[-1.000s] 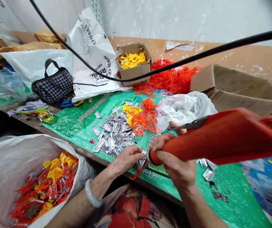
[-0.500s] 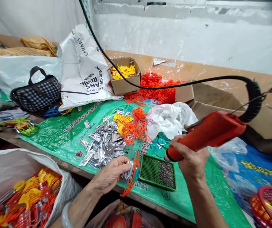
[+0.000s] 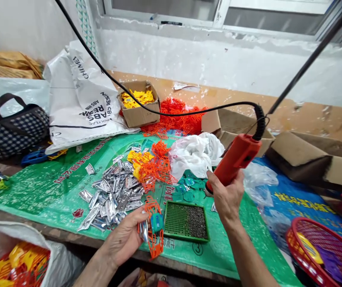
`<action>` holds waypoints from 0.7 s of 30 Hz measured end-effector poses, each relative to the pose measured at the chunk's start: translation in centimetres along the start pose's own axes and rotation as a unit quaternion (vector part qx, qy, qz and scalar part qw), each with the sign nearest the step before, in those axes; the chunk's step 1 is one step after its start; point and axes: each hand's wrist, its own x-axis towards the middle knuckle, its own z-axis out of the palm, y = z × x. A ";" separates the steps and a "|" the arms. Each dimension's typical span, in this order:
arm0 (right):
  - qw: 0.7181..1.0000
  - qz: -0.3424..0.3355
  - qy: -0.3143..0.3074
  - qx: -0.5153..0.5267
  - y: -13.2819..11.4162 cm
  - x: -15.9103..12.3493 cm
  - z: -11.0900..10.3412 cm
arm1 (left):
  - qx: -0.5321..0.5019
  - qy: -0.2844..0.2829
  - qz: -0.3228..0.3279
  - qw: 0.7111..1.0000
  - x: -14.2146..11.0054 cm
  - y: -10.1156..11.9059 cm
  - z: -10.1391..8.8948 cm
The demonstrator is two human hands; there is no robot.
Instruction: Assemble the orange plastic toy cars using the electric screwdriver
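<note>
My left hand (image 3: 128, 235) holds an orange plastic toy car frame (image 3: 155, 249) fitted with a translucent teal piece (image 3: 157, 222) and a shiny silver piece (image 3: 143, 230). Wrapped around a red-orange corded electric screwdriver (image 3: 235, 157) is my right hand (image 3: 228, 197). The tool's tip points down and to the left, past the right of a green grid tray (image 3: 175, 237). Small dark screws (image 3: 196, 220) fill the tray's right part. Behind the tray lie several loose teal pieces (image 3: 188, 195). A heap of silver parts (image 3: 117, 187) spreads left of the tray.
Yellow and orange frames (image 3: 155, 171) and a white cloth (image 3: 193, 155) lie behind the heap. A cardboard box (image 3: 142, 115) holds yellow parts. The black cord (image 3: 188, 114) crosses above the table. At right is a red basket (image 3: 296, 243); at lower left, a sack (image 3: 60, 255).
My view has swung right and up. My left hand has turned the frame so its teal piece faces me. The screwdriver is now more upright, still in my right hand.
</note>
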 end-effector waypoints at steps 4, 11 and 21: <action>0.940 -0.290 0.093 -0.152 -0.4 -1.9 -0.9 | 0.005 0.047 -0.003 0.999 0.4 -0.4 -0.2; 0.908 -0.301 -0.290 -0.023 0.3 -4.5 2.2 | 0.001 0.011 0.013 1.000 0.1 -1.3 -0.7; 0.836 -0.248 -0.489 0.008 -5.0 -4.5 14.4 | 0.045 0.027 0.042 0.998 -0.8 -1.2 0.2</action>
